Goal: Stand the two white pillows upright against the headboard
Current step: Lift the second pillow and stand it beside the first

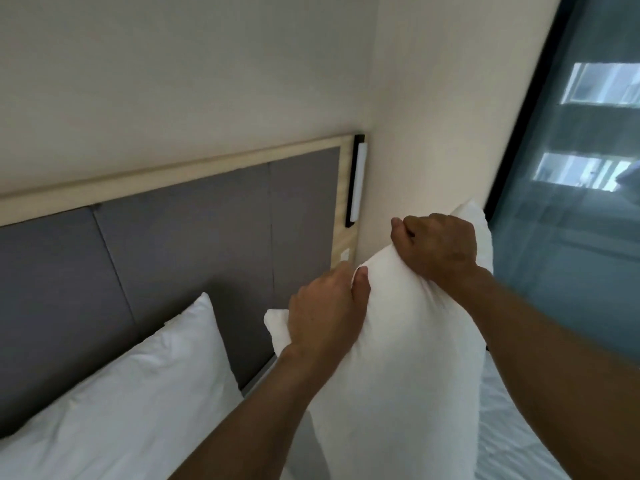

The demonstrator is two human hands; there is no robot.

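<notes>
White pillow point(398, 341) below both hands' grip

White pillows point(398, 341), grey padded headboard point(190, 230) framed in pale wood, cream wall point(173, 81)

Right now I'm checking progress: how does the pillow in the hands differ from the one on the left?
The held pillow is gripped at its top edge by the left hand and right hand; the left pillow is untouched. The left pillow leans on the headboard; the held pillow is by the side wall. Both are white.
</notes>
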